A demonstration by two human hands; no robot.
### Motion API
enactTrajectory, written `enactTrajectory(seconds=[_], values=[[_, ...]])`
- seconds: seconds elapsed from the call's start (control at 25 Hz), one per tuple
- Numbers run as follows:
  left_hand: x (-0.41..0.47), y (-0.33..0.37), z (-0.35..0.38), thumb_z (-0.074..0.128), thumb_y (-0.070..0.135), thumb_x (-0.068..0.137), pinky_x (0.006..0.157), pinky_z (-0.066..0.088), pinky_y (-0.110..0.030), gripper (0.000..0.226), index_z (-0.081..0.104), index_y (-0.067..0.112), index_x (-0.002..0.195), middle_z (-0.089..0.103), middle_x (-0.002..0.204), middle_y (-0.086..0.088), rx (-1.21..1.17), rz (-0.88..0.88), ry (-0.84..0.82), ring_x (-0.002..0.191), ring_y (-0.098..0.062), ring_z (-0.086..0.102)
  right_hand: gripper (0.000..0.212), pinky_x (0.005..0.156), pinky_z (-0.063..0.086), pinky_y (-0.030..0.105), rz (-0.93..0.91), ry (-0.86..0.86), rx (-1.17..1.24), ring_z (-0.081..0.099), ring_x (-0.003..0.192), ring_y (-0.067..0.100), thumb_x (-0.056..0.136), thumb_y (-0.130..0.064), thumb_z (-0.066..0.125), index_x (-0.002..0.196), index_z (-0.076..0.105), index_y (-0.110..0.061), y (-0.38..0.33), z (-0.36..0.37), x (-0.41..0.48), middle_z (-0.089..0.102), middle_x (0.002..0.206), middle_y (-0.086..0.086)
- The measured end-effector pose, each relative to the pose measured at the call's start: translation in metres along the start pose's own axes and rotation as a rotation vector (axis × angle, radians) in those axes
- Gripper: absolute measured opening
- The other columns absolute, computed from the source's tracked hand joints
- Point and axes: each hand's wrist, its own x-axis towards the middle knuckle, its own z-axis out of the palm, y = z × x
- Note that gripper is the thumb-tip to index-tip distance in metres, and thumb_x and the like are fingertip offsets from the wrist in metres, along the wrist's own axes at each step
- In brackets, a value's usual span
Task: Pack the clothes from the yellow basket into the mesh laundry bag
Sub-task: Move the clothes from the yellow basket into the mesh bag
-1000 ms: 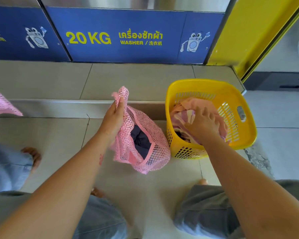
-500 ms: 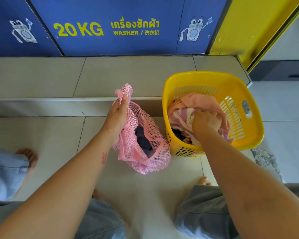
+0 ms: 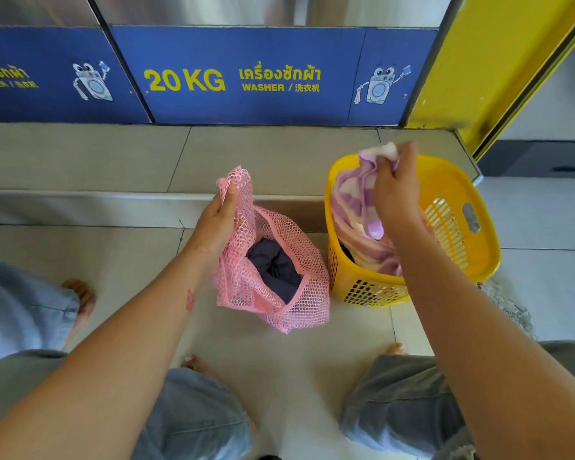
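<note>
Mesh laundry bag [image 3: 273, 260] (dark garment [image 3: 274, 268] inside) pinched by left hand [image 3: 218, 220]; right hand [image 3: 395, 190] clutches striped cloth [image 3: 352, 207], possibly towel.

Both forearms were bare, with no sleeve, watch or band on either; the left hand [image 3: 218, 224] and the right hand [image 3: 395, 190] wore no gloves and no rings that could be seen; a small reddish blotch marked the left forearm [image 3: 190, 300] near the middle of the frame. The legs were covered by pale blue-grey denim [image 3: 193, 416], loose and creased, ending at the knees in the lower centre and lower right; a strip of grey-green cloth, seemingly a shirt hem [image 3: 10, 373], showed at the lower left edge; bare toes [image 3: 395, 348] peeked out beyond the right knee, with no shoe.
</note>
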Motion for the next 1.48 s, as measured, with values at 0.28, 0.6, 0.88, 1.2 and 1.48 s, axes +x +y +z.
enactTrajectory(seconds=[0.28, 0.6, 0.88, 1.2, 1.48], values=[[-0.001, 0.006, -0.014, 0.043, 0.086, 0.071, 0.109, 0.038, -0.051, 0.084, 0.044, 0.039, 0.140, 0.054, 0.142, 0.001, -0.133, -0.019, -0.085, 0.127, -0.023, 0.053, 0.011, 0.073, 0.051, 0.052, -0.182, -0.379, 0.443, 0.063, 0.087, 0.043, 0.093, -0.016, 0.049, 0.089, 0.045, -0.026, -0.090, 0.025, -0.022, 0.060, 0.096, 0.028], [0.014, -0.024, -0.036, 0.044, 0.097, 0.054, 0.107, 0.040, -0.051, 0.096, 0.050, 0.043, 0.133, 0.059, 0.137, 0.003, -0.155, -0.081, -0.053, 0.124, -0.023, 0.057, 0.008, 0.064, 0.036, 0.033, -0.002, -0.441, -0.169, 0.049, 0.066, 0.023, 0.098, -0.019, 0.047, 0.094, 0.040, -0.018, -0.027, 0.095, -0.061, 0.054, 0.075, 0.004], [0.002, -0.003, -0.027, 0.036, 0.079, 0.081, 0.110, 0.036, -0.051, 0.076, 0.035, 0.039, 0.145, 0.046, 0.148, 0.003, -0.119, -0.047, -0.089, 0.132, -0.022, 0.047, 0.041, 0.095, 0.045, 0.034, -0.239, -0.837, -0.635, 0.057, 0.116, 0.027, 0.096, -0.008, 0.043, 0.134, 0.051, -0.018, -0.006, 0.100, -0.086, 0.058, 0.132, 0.006], [-0.004, -0.003, -0.010, 0.030, 0.068, 0.093, 0.115, 0.029, -0.047, 0.068, 0.027, 0.032, 0.151, 0.034, 0.156, -0.001, -0.090, -0.037, -0.071, 0.141, -0.025, 0.034, 0.068, 0.120, 0.002, 0.050, -0.637, -0.647, -1.322, 0.012, 0.148, 0.032, 0.082, -0.055, 0.060, 0.138, 0.045, -0.020, 0.027, 0.050, -0.066, 0.039, 0.149, 0.009], [0.001, -0.012, -0.022, 0.028, 0.067, 0.094, 0.116, 0.024, -0.046, 0.068, 0.025, 0.031, 0.151, 0.030, 0.158, 0.002, -0.090, -0.050, -0.058, 0.144, -0.021, 0.029, 0.103, 0.111, 0.036, 0.044, -0.292, -0.830, -1.034, 0.032, 0.138, 0.037, 0.069, -0.054, 0.075, 0.145, 0.015, -0.019, 0.083, 0.092, -0.113, 0.027, 0.147, 0.016]])
